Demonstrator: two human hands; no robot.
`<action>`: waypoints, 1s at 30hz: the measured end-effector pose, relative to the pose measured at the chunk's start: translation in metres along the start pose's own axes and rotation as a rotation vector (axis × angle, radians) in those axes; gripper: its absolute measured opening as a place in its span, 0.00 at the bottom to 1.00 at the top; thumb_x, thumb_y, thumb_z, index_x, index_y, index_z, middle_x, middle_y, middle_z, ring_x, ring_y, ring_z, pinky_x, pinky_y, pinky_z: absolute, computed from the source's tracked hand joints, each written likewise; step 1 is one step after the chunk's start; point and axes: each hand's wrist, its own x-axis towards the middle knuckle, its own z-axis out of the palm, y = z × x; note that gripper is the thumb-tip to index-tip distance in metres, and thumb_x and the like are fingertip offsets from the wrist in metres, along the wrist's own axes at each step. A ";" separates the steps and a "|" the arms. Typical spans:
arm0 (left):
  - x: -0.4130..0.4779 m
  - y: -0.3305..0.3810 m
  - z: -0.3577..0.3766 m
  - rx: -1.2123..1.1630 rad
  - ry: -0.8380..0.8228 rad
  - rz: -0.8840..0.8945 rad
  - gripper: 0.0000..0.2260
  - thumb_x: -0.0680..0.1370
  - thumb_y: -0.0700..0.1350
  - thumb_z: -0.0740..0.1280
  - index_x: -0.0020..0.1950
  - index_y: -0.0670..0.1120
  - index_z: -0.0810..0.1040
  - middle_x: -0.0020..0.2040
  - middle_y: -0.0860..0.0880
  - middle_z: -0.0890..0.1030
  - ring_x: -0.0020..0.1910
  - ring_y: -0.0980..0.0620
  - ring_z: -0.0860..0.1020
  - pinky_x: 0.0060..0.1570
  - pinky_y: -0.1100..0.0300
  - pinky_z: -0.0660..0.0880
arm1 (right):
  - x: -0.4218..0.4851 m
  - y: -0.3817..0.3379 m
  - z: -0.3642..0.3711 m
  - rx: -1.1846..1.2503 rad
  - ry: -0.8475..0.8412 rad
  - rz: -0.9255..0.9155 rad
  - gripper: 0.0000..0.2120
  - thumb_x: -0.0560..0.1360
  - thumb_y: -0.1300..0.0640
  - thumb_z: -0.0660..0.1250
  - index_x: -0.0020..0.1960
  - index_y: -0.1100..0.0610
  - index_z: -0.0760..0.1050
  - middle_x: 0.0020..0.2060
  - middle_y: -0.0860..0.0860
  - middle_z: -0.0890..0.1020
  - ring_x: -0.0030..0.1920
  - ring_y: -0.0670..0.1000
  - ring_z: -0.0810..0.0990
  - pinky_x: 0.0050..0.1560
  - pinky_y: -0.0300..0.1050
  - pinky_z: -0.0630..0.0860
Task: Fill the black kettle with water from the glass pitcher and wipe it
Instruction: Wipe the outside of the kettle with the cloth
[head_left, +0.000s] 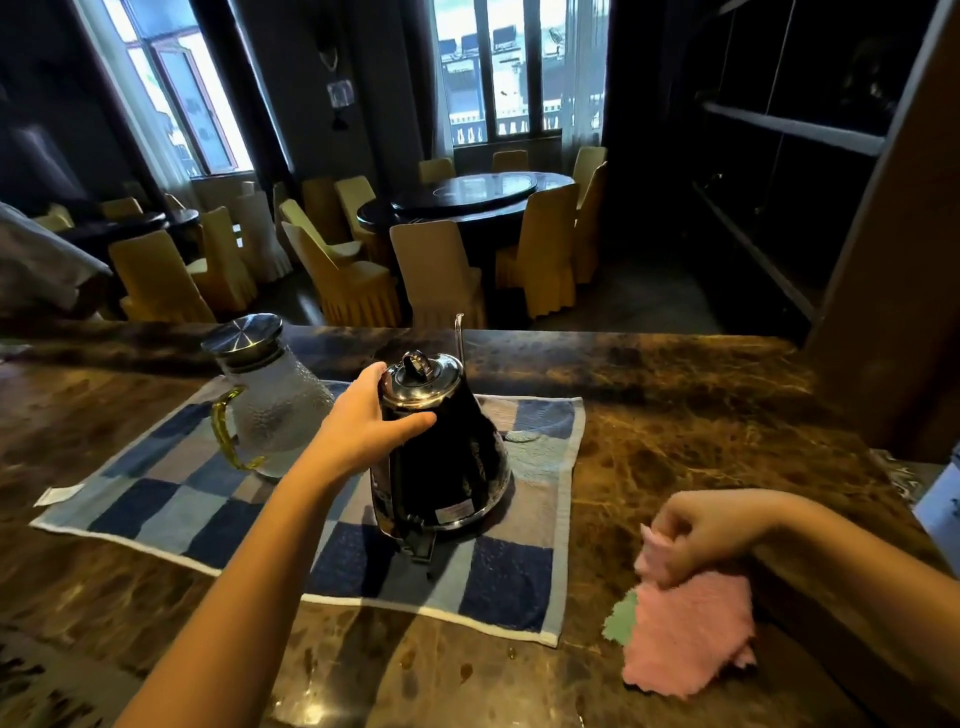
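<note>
The black kettle (447, 467) with a chrome lid stands on a blue checked towel (176, 509) on the marble counter. My left hand (363, 421) grips the kettle's upper body just below the lid, thumb across the front. The glass pitcher (270, 405), lidded, with a yellow handle, stands on the towel just left of the kettle. My right hand (711, 530) pinches a corner of a pink cloth (685, 634) that lies on the counter at the front right.
The brown marble counter (675, 426) runs across the view, with a wooden pillar (893, 291) at its right end. A white object (940, 514) sits at the right edge. Beyond the counter are covered chairs (436, 270) and round tables.
</note>
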 end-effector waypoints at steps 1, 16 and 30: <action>0.003 0.002 -0.001 0.038 0.022 0.002 0.36 0.71 0.52 0.74 0.73 0.42 0.62 0.66 0.47 0.71 0.67 0.47 0.69 0.65 0.52 0.68 | -0.003 0.000 -0.006 0.173 0.000 -0.099 0.18 0.71 0.45 0.72 0.53 0.57 0.79 0.45 0.53 0.82 0.45 0.47 0.80 0.47 0.41 0.77; 0.055 0.012 0.022 0.056 0.216 0.122 0.05 0.76 0.47 0.65 0.47 0.52 0.81 0.45 0.54 0.83 0.47 0.55 0.80 0.52 0.52 0.77 | 0.081 -0.142 -0.013 0.824 0.628 -0.668 0.23 0.83 0.56 0.54 0.34 0.59 0.78 0.38 0.53 0.79 0.43 0.44 0.78 0.52 0.40 0.72; 0.062 0.005 0.026 0.013 0.260 0.137 0.05 0.75 0.48 0.65 0.47 0.52 0.81 0.45 0.58 0.82 0.47 0.59 0.80 0.52 0.52 0.78 | 0.138 -0.154 0.016 1.089 0.707 -0.460 0.13 0.83 0.57 0.53 0.57 0.50 0.75 0.51 0.56 0.81 0.50 0.46 0.79 0.51 0.40 0.74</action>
